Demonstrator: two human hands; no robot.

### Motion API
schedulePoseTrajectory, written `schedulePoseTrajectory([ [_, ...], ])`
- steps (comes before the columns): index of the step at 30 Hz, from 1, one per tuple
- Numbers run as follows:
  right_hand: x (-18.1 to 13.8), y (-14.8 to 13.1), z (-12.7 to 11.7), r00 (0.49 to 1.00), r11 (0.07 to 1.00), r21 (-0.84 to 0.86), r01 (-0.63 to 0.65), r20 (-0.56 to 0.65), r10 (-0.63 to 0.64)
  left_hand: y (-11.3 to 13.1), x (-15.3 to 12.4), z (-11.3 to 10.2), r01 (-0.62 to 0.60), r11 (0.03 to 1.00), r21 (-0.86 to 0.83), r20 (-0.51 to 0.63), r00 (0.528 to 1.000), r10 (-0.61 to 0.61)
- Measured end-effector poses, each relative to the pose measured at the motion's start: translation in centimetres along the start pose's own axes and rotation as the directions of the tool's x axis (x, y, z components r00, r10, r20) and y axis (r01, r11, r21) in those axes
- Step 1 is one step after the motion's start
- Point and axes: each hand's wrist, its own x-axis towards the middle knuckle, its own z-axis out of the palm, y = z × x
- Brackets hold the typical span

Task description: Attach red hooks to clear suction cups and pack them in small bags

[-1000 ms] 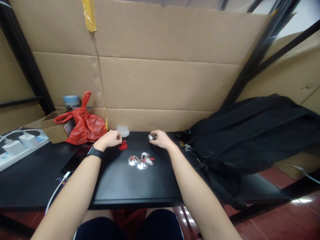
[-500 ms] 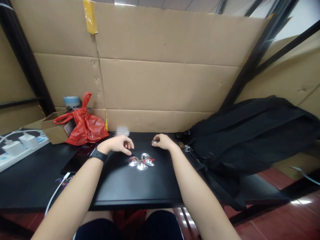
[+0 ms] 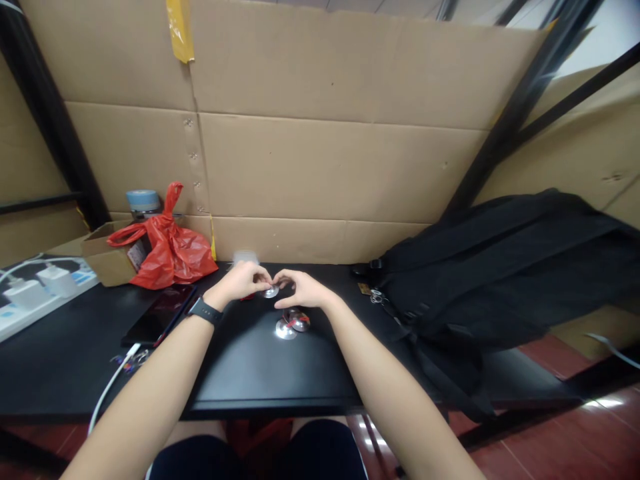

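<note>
My left hand [image 3: 245, 280], with a dark watch on its wrist, pinches a shiny finger cymbal [image 3: 271, 291] above the black table. A bit of red shows just under that hand. My right hand [image 3: 303, 290] is curved beside the same cymbal, thumb and forefinger apart; its fingertips come close to the rim, and whether they touch it I cannot tell. Nothing shows in its grasp. Below it, on the tabletop, lie more silver finger cymbals [image 3: 287, 330] with red cord loops, overlapping one another and partly in the right hand's shadow.
A black backpack [image 3: 500, 267] lies at the right, with keys [image 3: 377, 297] beside it. At the left are a red plastic bag [image 3: 175, 257], a cardboard box [image 3: 107, 257], a phone [image 3: 157, 317] on a white cable, and a power strip [image 3: 20, 317]. Cardboard [image 3: 310, 167] walls the back.
My right hand has moved left, toward my left hand. The leftmost cymbal has gone from the table group, and a cymbal is now in my left hand, which was empty.
</note>
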Motion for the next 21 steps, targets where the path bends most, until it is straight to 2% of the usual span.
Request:
schedulePoseTrajectory([
  [5,0.3,-0.8,0.8,0.996,0.999,-0.044,-0.021,-0.087,0.017,0.1,0.1,0.3,-0.011,0.999,-0.037,-0.059,0.998,0.008],
  [9,0.4,-0.7,0.9,0.997,0.999,-0.021,-0.039,-0.073,0.038,0.4,0.2,0.8,-0.033,0.997,-0.072,-0.052,0.998,0.030],
  [11,0.4,-0.4,1.0,0.995,0.999,0.026,-0.044,-0.093,0.046,0.5,0.2,0.9,-0.049,0.994,-0.095,-0.087,0.995,0.041],
  [13,0.6,0.0,1.1,0.987,0.995,0.092,-0.036,-0.155,0.050,0.5,0.3,0.9,-0.046,0.994,-0.098,-0.187,0.982,0.027],
  [15,0.8,0.5,1.3,0.972,0.982,0.188,-0.019,-0.226,0.062,0.3,0.4,0.9,-0.015,0.998,-0.061,-0.313,0.950,-0.005],
  [17,1.1,1.0,1.6,0.955,0.957,0.290,-0.006,-0.283,0.092,0.1,0.4,0.8,0.013,1.000,-0.023,-0.382,0.924,-0.021],
  [21,1.5,1.3,2.3,0.941,0.908,0.418,0.017,-0.313,0.126,-0.2,0.3,1.3,-0.029,0.992,-0.121,-0.327,0.945,-0.013],
])
